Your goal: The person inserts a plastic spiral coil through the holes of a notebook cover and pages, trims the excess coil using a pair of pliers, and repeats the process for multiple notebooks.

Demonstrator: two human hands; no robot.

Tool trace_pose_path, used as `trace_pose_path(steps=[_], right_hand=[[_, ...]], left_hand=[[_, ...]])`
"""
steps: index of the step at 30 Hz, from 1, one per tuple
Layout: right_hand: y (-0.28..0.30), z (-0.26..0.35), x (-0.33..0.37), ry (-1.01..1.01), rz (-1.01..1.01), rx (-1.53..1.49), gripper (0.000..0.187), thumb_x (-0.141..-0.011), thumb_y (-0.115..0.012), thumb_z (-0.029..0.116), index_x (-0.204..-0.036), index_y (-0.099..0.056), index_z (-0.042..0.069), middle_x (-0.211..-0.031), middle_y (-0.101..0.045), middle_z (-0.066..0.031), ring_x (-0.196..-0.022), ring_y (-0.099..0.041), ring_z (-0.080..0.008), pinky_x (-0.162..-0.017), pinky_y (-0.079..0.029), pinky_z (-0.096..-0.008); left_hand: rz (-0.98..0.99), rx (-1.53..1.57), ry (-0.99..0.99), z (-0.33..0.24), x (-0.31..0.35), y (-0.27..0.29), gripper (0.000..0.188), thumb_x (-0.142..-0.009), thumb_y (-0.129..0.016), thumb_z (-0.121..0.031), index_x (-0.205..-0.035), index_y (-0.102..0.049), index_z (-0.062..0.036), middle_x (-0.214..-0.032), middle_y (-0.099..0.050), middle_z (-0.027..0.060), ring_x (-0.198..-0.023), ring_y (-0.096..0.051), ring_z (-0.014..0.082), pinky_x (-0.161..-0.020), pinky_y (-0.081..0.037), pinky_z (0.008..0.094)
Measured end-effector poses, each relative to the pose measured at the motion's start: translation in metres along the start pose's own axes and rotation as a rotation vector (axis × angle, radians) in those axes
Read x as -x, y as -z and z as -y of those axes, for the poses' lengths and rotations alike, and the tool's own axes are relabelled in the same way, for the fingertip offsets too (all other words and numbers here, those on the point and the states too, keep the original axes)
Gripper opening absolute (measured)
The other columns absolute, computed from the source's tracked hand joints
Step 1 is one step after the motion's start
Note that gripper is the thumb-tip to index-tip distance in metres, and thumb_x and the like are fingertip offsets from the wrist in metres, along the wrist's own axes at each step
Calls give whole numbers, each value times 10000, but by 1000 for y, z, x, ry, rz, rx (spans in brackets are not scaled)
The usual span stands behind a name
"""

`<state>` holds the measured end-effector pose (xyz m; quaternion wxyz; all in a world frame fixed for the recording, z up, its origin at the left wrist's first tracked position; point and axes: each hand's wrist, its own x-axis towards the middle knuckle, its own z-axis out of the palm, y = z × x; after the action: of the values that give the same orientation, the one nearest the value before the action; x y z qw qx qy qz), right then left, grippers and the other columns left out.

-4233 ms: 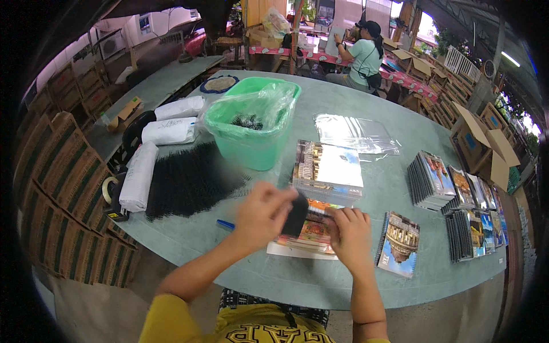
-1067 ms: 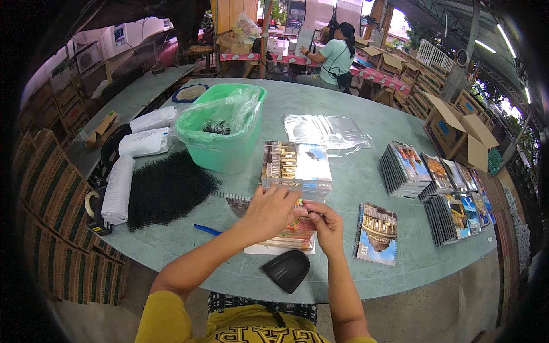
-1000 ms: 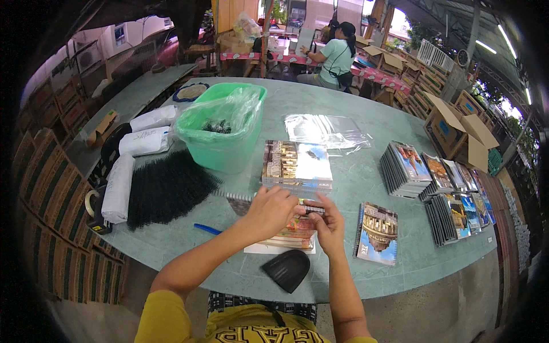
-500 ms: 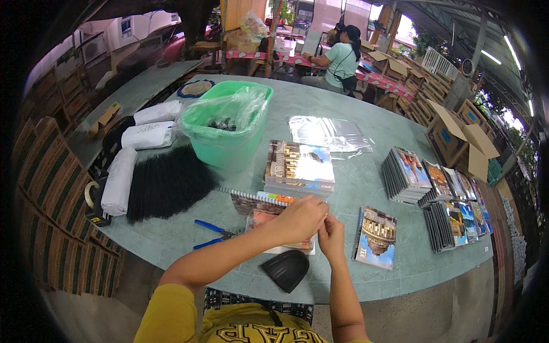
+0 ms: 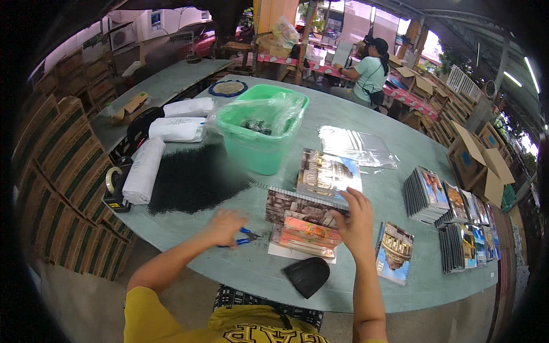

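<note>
Left hand (image 5: 226, 226) is at blue pliers (image 5: 245, 240), right hand (image 5: 357, 224) at notebook (image 5: 294, 207)

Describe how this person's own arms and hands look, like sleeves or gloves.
The left hand and right hand are bare: no gloves, watch or wristband shows. The forearms are uncovered. The loose left sleeve ends near the elbow, mustard yellow like the shirt.

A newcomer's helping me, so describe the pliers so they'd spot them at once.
On the big grey-green table, look to the lower left of the spiral book's brown page. There, by the left hand, lie the pliers. Their bright blue handles set them apart from the rounded black piece nearby.
</note>
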<state>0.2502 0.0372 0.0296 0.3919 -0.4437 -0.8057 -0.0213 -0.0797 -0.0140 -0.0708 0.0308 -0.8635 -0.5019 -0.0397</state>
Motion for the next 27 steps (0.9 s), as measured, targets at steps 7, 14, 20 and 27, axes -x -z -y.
trace_pose_path(steps=[7, 14, 20, 27], right_hand=[[-59, 58, -60, 30, 403, -113, 333, -749, -674, 110, -1073, -610, 60, -937, -650, -129, -879, -601, -308, -784, -472, -377], [-67, 67, -80, -35, 549, -418, 353, -751, -619, 2, -1091, -632, 97, -973, -669, -118, -812, -625, -244, -750, -479, -333], [-65, 67, -76, -19, 572, -493, 345, -744, -593, -48, -1036, -677, 115, -951, -667, -112, -851, -619, -228, -765, -472, -322], [-79, 57, -68, 237, 497, -423, 309, -714, -612, -57, -969, -689, 100, -961, -624, -110, -896, -590, -268, -780, -467, -343]], left_hand=[[55, 283, 276, -4, 14, -13, 410, -750, -584, -230, -1115, -544, -46, -1031, -548, 217, -940, -547, 348, -806, -441, 424], [51, 1335, 476, -33, -21, 67, 375, -813, -514, -200, -1139, -494, -17, -895, -564, 71, -742, -567, 150, -660, -447, 284], [24, 1446, 548, -36, -30, 74, 397, -804, -531, -207, -1159, -499, -33, -902, -567, 59, -736, -562, 130, -637, -437, 263], [-61, 1156, 452, -37, -36, 83, 280, -804, -496, -262, -962, -518, -32, -755, -564, 76, -653, -563, 179, -606, -442, 339]])
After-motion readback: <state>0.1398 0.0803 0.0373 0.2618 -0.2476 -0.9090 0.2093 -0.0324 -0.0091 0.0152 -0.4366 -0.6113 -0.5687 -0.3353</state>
